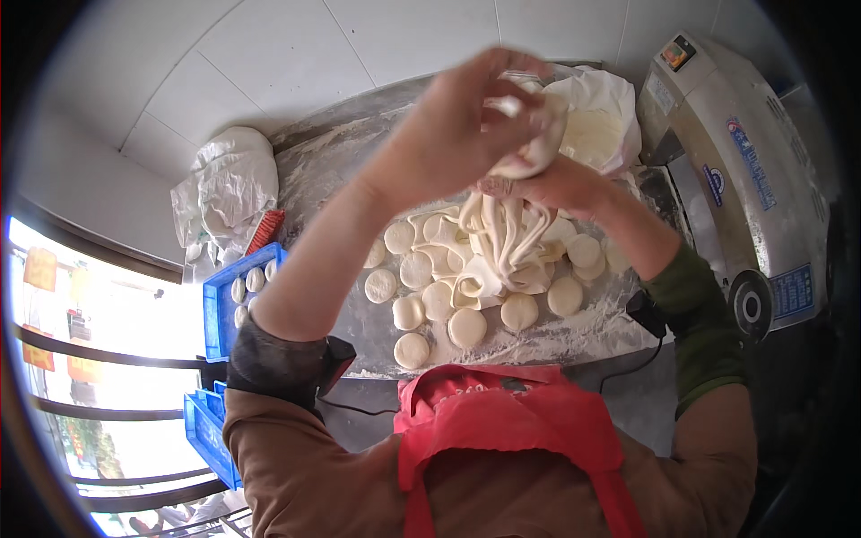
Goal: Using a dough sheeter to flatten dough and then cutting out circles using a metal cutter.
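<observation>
Both hands are raised over the far right part of a floured metal worktop point(336, 168). My left hand point(481, 124), blurred, has its fingers curled at a soft mass of dough point(548, 138). From below, my right hand point(565, 185) grips the same dough. Long dough strips point(508, 232) hang from it onto a heap of dough scraps point(494, 279) with cut-out edges. Around and partly beneath the heap lie several round dough pieces point(467, 327), pale and flat-topped.
An open white flour bag point(622, 107) stands behind my hands, beside a metal machine point(733, 155) on the right. Leftward are a white bag point(232, 168), a red-bristled brush point(267, 228) and a blue crate point(214, 316) holding dough rounds. Another blue crate point(212, 434) sits lower, near a barred window.
</observation>
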The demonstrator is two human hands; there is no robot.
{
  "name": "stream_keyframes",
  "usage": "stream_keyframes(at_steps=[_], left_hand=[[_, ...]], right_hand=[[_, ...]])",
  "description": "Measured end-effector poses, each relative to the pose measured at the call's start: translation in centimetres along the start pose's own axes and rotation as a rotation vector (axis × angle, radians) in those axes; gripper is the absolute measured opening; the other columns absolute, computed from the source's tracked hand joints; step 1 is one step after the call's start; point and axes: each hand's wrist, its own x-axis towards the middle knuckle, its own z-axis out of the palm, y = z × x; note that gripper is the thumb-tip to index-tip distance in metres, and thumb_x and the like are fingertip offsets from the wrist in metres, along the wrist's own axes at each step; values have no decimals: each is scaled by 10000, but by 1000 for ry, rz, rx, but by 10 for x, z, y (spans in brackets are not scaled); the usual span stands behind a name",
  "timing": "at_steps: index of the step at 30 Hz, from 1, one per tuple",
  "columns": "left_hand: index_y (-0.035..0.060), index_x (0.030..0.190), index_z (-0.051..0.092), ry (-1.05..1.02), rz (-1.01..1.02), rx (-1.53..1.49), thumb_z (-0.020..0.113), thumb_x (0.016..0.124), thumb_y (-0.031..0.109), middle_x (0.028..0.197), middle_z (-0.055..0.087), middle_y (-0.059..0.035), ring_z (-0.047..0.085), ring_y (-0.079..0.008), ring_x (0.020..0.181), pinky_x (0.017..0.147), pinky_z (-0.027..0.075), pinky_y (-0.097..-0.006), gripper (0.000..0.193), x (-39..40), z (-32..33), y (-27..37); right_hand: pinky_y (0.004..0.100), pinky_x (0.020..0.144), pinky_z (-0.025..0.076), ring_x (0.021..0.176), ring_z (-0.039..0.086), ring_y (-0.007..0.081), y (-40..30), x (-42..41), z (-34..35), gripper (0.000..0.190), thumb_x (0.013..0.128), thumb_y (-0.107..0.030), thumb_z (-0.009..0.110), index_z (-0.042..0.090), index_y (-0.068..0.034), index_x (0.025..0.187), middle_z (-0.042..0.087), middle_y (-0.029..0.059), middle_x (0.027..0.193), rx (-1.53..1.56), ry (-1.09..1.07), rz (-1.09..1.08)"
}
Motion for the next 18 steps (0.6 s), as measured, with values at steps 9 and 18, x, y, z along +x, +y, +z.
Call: stream_keyframes(at_steps=[9,18], left_hand=[[114,1451,-44,-515,-611,689,890,423,394,1489,23,-232,161,-447,1345,1029,315,-559,1417,-163,48,-200],[137,1162,546,-380,-439,129,710,719,426,1133,567,-157,538,-325,1052,914,412,-415,554,-118,175,-200]], right_hand=[[163,425,369,548,495,21,-16,-17,-7,262,855,-197,639,602,8,1015,620,35,856,295,233,34],[161,348,328,432,453,26,-84,-13,7,246,827,-209,663,604,-2,946,611,40,716,419,132,-142]])
